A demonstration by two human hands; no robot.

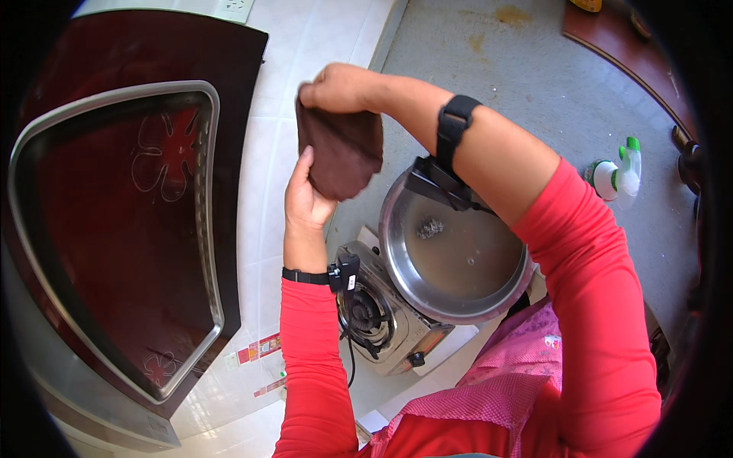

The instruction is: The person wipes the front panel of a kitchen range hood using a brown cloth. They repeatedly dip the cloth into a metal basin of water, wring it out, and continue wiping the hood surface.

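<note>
Both of my hands hold a brown cloth (343, 149) up in front of the white tiled wall. My right hand (339, 89) pinches its upper left corner with the fingers closed. My left hand (308, 194) supports the lower part, its thumb on the front and the other fingers hidden behind the cloth. Below my right forearm stands a metal basin (401, 280) of cloudy water, partly hidden by the arm and a black wrist device. A steel wool scourer (430, 228) lies in the basin.
A gas stove (395, 338) stands beside the basin. At the left hangs a dark red range hood (229, 114) with a metal rim. A spray bottle (629, 172) with a green nozzle and a white container (602, 178) are at the right.
</note>
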